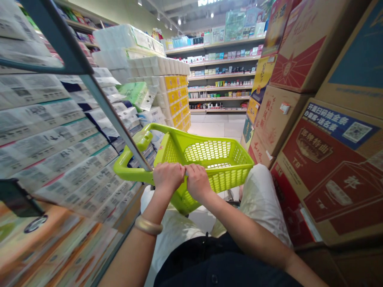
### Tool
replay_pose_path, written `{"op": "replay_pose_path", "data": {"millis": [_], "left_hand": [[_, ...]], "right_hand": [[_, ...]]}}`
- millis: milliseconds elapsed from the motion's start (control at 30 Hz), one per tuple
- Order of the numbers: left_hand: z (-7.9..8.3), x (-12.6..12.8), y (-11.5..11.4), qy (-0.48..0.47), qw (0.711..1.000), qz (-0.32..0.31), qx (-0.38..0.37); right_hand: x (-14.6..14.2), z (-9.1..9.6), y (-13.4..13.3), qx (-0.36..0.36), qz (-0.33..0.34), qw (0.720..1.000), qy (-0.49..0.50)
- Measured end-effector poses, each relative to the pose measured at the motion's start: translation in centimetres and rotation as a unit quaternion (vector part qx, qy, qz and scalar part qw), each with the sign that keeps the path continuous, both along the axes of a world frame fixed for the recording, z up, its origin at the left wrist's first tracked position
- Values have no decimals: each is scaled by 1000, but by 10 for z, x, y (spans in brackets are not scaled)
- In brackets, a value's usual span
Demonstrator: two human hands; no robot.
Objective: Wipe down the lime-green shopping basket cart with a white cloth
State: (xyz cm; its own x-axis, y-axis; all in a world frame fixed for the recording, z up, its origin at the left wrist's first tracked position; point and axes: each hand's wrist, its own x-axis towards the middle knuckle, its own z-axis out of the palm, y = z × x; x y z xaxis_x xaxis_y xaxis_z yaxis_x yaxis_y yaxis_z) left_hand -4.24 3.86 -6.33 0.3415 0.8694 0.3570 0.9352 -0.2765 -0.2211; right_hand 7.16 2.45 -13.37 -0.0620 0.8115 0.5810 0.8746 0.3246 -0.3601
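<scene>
A lime-green plastic shopping basket (pixel 209 153) tilts in front of me in a shop aisle, and it looks empty. Both hands grip its near rim side by side. My left hand (pixel 168 176) is closed on the rim, a gold bangle on that wrist. My right hand (pixel 197 181) is closed on the rim right beside it, the two hands touching. The basket's long handle (pixel 131 159) juts out to the left, partly behind a metal shelf bar.
Shelves of packaged tissue (pixel 60 131) crowd the left. Toilet-paper stacks (pixel 167 83) stand ahead on the left. Stacked cardboard cartons (pixel 323 159) wall the right. The tiled aisle floor (pixel 215 127) leads to far shelves of bottles.
</scene>
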Motion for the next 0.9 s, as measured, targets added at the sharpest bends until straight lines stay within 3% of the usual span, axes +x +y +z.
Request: {"op": "replay_pose_path", "data": {"millis": [67,167,367,500,700,800,900], "left_hand": [[1,-1,0,1,1000,1,-2],[2,-3,1,-4,1000,12,0],[4,-3,1,-11,1000,23,-6],[3,0,0,-14,1000,21,-11],[2,0,-1,-6,1000,7,-6],[3,-2,0,-12,1000,11,-9],[3,-5,3,-23,1000,15,-10]], "right_hand": [[-4,3,0,-3,20,1000,-4],[15,-4,-4,2,25,1000,-9],[67,-25,-12,4,-59,998,12],[49,-18,-8,0,-72,997,38],[4,1,-2,2,26,1000,9],[19,-4,-5,4,28,1000,3],[50,-18,-9,8,-20,1000,10]]}}
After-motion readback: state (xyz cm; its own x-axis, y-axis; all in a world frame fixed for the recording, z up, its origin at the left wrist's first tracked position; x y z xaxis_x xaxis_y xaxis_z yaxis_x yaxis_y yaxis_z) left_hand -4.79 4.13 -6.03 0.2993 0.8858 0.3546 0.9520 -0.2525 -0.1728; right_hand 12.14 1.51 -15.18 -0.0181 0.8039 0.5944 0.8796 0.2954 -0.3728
